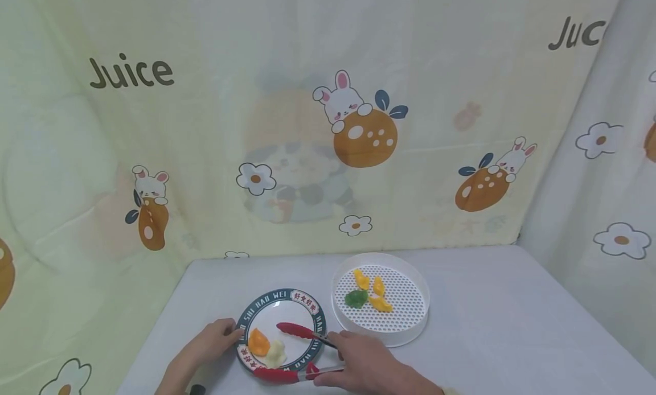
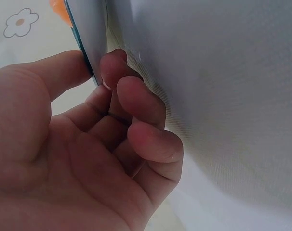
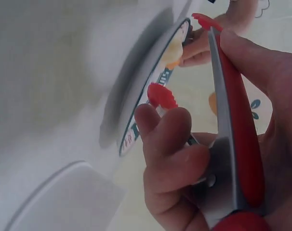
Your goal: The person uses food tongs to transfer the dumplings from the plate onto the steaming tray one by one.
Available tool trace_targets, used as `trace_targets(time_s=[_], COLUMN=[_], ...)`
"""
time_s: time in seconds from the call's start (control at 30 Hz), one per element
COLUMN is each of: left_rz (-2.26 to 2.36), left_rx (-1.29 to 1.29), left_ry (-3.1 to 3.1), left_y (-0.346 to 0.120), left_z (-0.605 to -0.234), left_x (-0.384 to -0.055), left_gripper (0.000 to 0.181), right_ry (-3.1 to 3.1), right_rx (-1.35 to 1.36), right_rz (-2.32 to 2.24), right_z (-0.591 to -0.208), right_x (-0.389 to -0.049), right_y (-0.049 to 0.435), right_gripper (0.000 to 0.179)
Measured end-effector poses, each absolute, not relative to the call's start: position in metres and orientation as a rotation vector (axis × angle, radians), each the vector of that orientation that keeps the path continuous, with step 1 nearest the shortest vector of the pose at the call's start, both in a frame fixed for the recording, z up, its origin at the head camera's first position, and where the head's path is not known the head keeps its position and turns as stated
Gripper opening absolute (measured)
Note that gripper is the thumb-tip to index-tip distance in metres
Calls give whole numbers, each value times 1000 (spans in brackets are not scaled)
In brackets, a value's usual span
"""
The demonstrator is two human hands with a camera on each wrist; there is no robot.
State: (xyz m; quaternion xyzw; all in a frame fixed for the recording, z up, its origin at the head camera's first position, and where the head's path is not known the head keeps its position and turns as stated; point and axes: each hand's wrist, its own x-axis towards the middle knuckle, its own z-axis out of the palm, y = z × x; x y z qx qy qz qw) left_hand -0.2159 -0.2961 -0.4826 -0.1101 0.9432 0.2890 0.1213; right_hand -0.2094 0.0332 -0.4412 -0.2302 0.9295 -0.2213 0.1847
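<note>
My left hand point(image 1: 212, 341) pinches the left rim of a round plate point(image 1: 279, 315) with a dark green lettered border. In the left wrist view, the thumb lies on one face of the rim and curled fingers lie against the other. An orange dumpling-shaped piece point(image 1: 258, 342) and a pale cream one point(image 1: 275, 355) sit together on the plate's lower left. My right hand point(image 1: 366, 363) grips a pair of tongs point(image 3: 242, 130) with red handles and red scalloped tips. The tips are spread wide, one over the plate's middle, the other by its near edge, with nothing between them.
Behind the right hand stands a white round steamer basket point(image 1: 410, 324) with a perforated base. It holds several yellow pieces point(image 1: 379, 287) and a green piece point(image 1: 356, 299). A printed curtain point(image 1: 215, 127) hangs behind the white table point(image 1: 492, 326) and at both sides.
</note>
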Motion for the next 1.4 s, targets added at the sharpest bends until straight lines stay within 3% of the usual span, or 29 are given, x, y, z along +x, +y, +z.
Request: trace_targets(time_s=[0.53,1.4], left_rz=[852,847], left_rx=[-327,-327], left_ry=[2755,2773], left_y=[-297,-296], left_z=[-482,-485], left_x=[-215,-216], left_gripper=[22,21], right_ry=[2576,2608], right_rx=[-783,-826], right_rz=[-653,-656], right_z=[-447,-437], right_x=[-206,-202], right_y=[32,43], right_gripper=[45,48])
